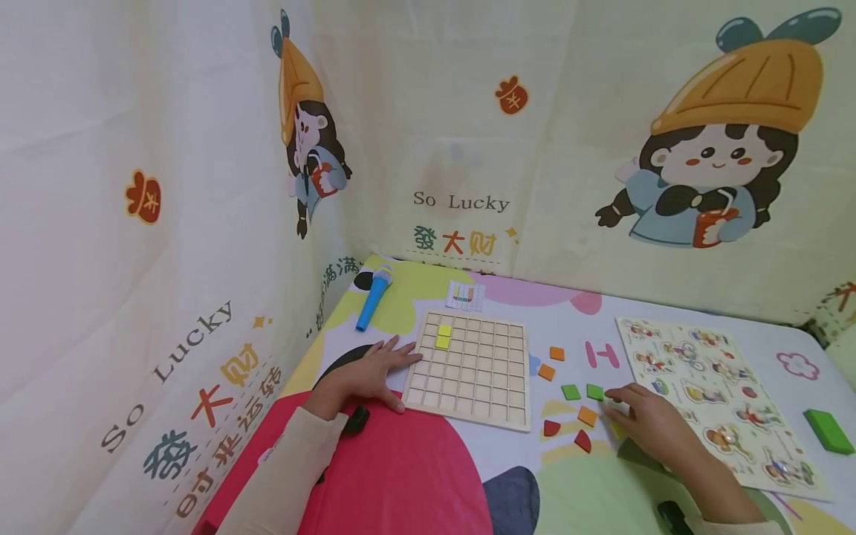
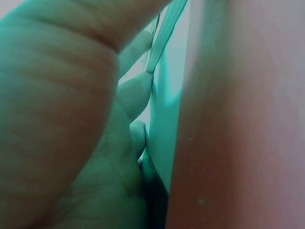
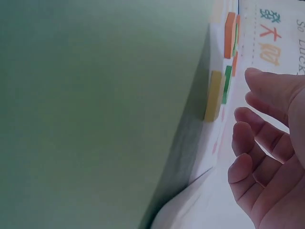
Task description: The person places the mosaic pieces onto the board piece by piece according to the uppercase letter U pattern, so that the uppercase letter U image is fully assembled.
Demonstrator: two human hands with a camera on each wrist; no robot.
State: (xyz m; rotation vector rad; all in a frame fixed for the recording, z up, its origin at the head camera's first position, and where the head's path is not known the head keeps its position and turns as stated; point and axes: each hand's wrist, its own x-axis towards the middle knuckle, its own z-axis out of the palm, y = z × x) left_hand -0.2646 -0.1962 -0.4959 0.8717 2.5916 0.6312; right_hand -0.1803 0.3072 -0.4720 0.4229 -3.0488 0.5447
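Observation:
A wooden grid board [image 1: 468,371] lies mid-table with two yellow squares [image 1: 443,336] in its upper left cells. The left hand [image 1: 366,374] rests at the board's left edge, fingers spread and touching the rim; in the left wrist view its fingers [image 2: 136,95] meet the board's side. To the right, the right hand [image 1: 652,423] hovers beside a green square [image 1: 594,391], over a yellow piece [image 1: 618,429] partly hidden under it. In the right wrist view the right hand [image 3: 271,148] has loosely bent fingers and holds nothing, with the yellow piece [image 3: 213,96] apart from it.
Orange squares [image 1: 557,354], another green square [image 1: 571,392] and red pieces [image 1: 582,441] lie right of the board. A pattern card [image 1: 465,296] and blue microphone [image 1: 374,297] are behind it. A sticker-like picture board [image 1: 718,401] and green block [image 1: 828,431] lie at right.

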